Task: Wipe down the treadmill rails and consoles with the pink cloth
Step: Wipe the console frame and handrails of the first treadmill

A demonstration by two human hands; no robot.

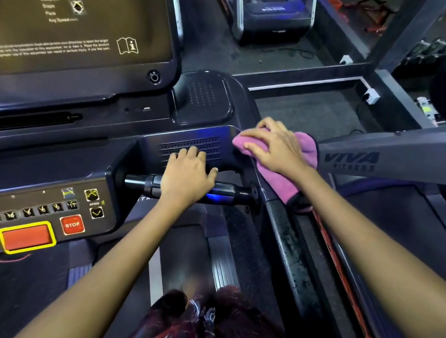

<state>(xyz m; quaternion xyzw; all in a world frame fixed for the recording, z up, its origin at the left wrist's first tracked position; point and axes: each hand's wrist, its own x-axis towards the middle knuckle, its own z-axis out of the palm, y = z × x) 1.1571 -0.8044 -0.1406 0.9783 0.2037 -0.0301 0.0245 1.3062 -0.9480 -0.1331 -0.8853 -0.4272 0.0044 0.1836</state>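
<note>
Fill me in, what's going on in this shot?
A person stands on a treadmill, cleaning it. The right hand presses a pink cloth flat onto the right corner of the console housing, where the side rail joins it. The left hand rests on the pulse-grip handlebar, fingers reaching onto the vented panel. The button panel with the red STOP button sits lower left, untouched by either hand.

A console housing [191,140] and crossbar grip [223,192] crowd the left of the side rail [289,256], while the rail's top runs unobstructed toward the camera.
</note>
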